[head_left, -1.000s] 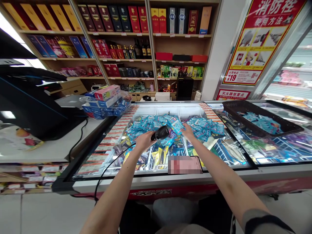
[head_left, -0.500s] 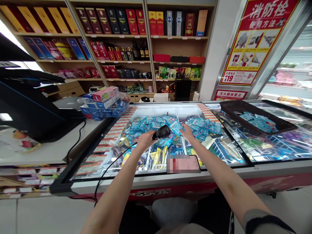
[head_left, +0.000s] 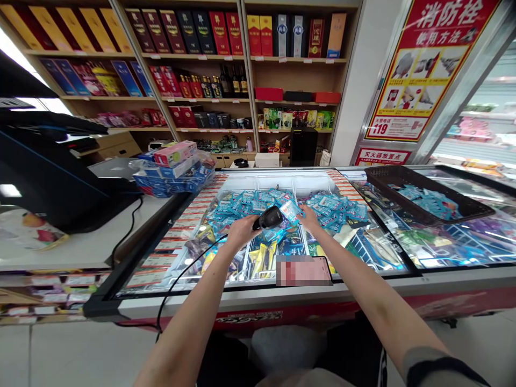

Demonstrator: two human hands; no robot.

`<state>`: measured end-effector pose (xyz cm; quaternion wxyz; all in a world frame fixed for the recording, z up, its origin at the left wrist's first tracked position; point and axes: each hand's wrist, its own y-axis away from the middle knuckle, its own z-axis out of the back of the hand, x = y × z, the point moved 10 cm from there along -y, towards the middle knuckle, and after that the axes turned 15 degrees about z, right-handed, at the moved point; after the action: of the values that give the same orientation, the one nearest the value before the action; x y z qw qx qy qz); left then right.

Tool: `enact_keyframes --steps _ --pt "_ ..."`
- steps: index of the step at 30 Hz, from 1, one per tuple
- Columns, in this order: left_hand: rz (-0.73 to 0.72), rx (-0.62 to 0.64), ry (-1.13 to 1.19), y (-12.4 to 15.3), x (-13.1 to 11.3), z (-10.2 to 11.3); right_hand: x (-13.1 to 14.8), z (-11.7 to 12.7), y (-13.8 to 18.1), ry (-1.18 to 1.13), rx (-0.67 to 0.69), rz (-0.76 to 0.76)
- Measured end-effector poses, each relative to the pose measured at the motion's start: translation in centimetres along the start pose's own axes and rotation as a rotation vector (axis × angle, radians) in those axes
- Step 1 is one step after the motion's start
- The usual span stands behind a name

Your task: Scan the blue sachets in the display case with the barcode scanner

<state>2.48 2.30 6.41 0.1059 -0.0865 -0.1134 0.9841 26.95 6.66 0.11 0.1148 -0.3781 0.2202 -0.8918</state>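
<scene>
My left hand point(head_left: 241, 231) is closed around the handle of a black corded barcode scanner point(head_left: 269, 217), whose head points right. My right hand point(head_left: 309, 217) pinches a small light-blue packet point(head_left: 291, 209) just in front of the scanner head. Both hands hover over the glass lid of a chest freezer point(head_left: 258, 293), on which two heaps of the same blue packets point(head_left: 337, 208) lie. The scanner's cable point(head_left: 177, 279) runs down past my left forearm.
A black basket point(head_left: 423, 199) with more blue packets rests on the glass at the right. A phone point(head_left: 303, 270) lies near the freezer's front edge. At the left stand a black till screen point(head_left: 52, 177) and a pile of blue and pink boxes point(head_left: 175, 166). Shelves of boxed bottles point(head_left: 226, 70) fill the back wall.
The scanner and the held packet stay close together; my right hand has tilted the packet slightly up toward the scanner head. The view has shifted a little.
</scene>
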Motion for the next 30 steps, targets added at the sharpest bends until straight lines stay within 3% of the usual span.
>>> enact_keyframes --steps 9,15,23,30 --pt "-0.002 -0.027 0.015 -0.1 0.2 -0.1 -0.3 0.5 0.0 -0.020 -0.055 0.023" --pt "-0.006 -0.065 0.009 -0.1 0.9 0.1 -0.3 4.7 -0.4 0.066 -0.152 0.022" --pt "-0.003 -0.074 0.010 -0.5 2.0 -0.3 -3.5 11.5 -0.2 0.545 -0.210 -0.067" --pt "0.008 -0.060 -0.023 -1.3 2.9 -1.4 -3.3 13.4 0.3 0.858 -0.252 -0.128"
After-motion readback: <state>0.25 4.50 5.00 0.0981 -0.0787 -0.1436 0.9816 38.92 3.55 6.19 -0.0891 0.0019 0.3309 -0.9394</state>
